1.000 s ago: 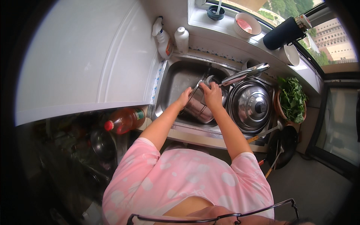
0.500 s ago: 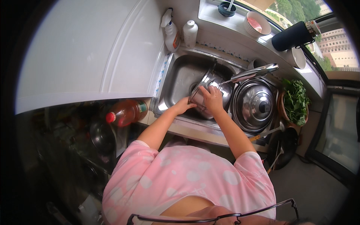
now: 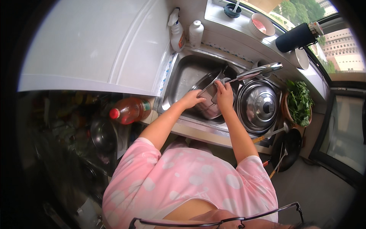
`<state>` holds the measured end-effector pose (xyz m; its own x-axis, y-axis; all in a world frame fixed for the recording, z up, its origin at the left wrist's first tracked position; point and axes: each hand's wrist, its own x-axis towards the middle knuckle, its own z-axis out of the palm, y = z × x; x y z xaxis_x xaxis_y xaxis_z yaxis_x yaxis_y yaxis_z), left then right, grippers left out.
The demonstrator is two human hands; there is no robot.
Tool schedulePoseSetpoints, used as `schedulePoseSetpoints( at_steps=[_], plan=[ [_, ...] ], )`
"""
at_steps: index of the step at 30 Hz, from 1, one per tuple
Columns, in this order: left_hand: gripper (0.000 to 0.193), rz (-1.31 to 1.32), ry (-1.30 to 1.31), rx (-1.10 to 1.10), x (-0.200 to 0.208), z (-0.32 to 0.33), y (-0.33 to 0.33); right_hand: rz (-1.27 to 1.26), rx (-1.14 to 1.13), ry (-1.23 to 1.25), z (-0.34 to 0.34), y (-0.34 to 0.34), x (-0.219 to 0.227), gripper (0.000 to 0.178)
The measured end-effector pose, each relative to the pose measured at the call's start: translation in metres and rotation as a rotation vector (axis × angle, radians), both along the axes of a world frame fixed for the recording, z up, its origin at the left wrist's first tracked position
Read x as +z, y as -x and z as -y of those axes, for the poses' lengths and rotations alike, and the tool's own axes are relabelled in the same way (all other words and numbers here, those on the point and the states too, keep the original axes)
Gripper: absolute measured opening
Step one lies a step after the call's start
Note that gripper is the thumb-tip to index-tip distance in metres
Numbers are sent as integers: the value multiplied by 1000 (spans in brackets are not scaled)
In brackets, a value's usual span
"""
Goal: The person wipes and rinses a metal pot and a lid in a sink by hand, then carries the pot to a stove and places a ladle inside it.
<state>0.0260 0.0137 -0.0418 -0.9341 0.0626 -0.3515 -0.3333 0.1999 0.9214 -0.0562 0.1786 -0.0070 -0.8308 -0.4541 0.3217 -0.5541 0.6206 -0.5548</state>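
A shiny steel pot (image 3: 207,109) sits tilted in the right part of the steel sink (image 3: 176,76). My left hand (image 3: 191,99) is closed on the pot's near-left rim, thumb and fingers on either side of the wall. Over the pot's right side, below the faucet (image 3: 263,71), my right hand (image 3: 225,95) is closed on a wet-looking grey cloth (image 3: 214,97). Part of the cloth shows beyond the fingers; the rest is hidden by the hand. The faucet spout reaches close to my right fingertips.
Right of the sink rests a domed steel lid (image 3: 263,105), with a basket of leafy greens (image 3: 300,103) beyond. A spray bottle (image 3: 177,36) and a white bottle (image 3: 196,33) stand behind. Left lies a red-capped bottle (image 3: 131,110). A black pan (image 3: 288,149) is at lower right.
The pot has turned so that its opening shows more. My left hand has shifted up onto the rim, and my right hand has moved slightly right, with grey cloth now visible.
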Motion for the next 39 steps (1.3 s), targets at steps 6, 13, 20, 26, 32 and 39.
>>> schedulePoseSetpoints(
  at_steps=[6,13,20,26,32,39],
  plan=[
    [34,-126,325,-141,38,-16,30,284,-200,85,-41,-9,-2,28],
    [37,-92,340,-192,46,-16,79,252,-253,233,-53,-19,1,27],
    [36,-43,496,-350,52,-40,95,295,-271,278,-67,-26,-16,28],
    [41,-77,507,-322,43,-41,84,373,-247,321,-68,-35,-16,25],
    [34,-153,399,-198,23,-8,49,384,-252,309,-60,-30,-20,25],
    [30,146,144,-223,19,55,25,370,-259,290,-48,-14,-35,24]
  ],
)
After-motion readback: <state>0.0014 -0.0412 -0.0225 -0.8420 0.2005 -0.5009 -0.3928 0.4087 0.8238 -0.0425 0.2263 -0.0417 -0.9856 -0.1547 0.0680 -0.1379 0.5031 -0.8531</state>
